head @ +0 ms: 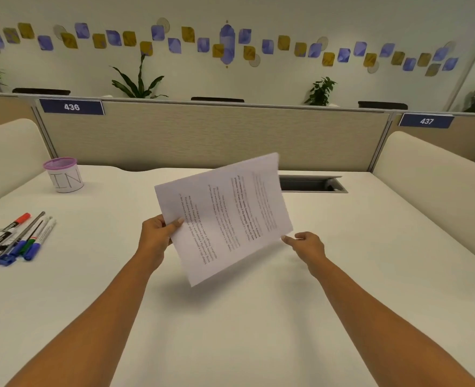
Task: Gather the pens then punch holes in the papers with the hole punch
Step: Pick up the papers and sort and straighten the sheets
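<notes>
The left hand (pixel 158 233) grips the papers (pixel 225 216) at their left edge, thumb on top. The right hand (pixel 307 245) has its fingertips at the near right corner; whether they pinch it cannot be told. The papers are held tilted above the desk (pixel 258 317). The pens (pixel 18 238) lie bunched at the desk's left, well apart from the papers. A cup (pixel 64 177) stands behind them.

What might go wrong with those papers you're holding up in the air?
The papers hang tilted above the desk. The right hand pinches only a corner, so sheets might slip or fan apart while the left hand grips the other edge. The pens lie loose on the desk, not in the purple cup, and could roll away.
</notes>
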`<state>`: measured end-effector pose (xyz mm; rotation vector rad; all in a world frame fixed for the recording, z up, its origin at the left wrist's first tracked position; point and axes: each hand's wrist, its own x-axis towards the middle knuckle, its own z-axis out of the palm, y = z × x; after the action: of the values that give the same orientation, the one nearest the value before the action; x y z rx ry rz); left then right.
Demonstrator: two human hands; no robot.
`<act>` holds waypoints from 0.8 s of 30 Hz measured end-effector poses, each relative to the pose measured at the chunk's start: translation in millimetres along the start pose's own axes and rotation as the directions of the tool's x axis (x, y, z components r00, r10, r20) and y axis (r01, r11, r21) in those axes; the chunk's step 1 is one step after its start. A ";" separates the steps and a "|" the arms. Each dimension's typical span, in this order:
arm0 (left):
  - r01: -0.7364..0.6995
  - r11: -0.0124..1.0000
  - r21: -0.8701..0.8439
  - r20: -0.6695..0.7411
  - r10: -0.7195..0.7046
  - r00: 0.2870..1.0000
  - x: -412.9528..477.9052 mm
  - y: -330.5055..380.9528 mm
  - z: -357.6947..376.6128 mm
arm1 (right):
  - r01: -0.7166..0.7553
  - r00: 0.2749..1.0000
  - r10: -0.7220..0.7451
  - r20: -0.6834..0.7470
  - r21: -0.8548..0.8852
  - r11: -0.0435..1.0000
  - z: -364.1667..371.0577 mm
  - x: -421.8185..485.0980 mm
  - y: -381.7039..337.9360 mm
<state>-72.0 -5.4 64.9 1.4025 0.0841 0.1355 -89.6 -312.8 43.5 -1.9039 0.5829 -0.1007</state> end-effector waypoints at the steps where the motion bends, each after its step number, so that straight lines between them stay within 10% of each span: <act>1: 0.006 1.000 -0.029 -0.008 -0.006 1.000 -0.3 -1.0 2.3 | -0.018 0.999 0.018 0.045 0.008 1.000 2.5 -0.6 -1.3; 8: 0.052 0.977 -0.209 -0.020 -0.057 0.998 -6.5 -8.1 22.7 | -0.184 0.921 0.037 0.388 0.346 0.920 26.2 -16.5 -25.3; 12: 0.060 0.970 -0.235 0.032 -0.054 0.998 -9.1 -10.9 24.1 | -0.117 0.961 -0.051 0.272 0.569 0.814 31.4 -15.0 -34.4; 24: 0.045 0.996 0.078 0.063 -0.050 0.997 0.9 6.8 12.4 | 0.250 0.934 -0.345 0.094 0.519 0.817 8.2 -10.1 -64.1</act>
<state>-69.7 -16.3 73.6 1.4786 0.0687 0.0476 -73.4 -282.8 99.3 -1.4557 0.1012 -0.2524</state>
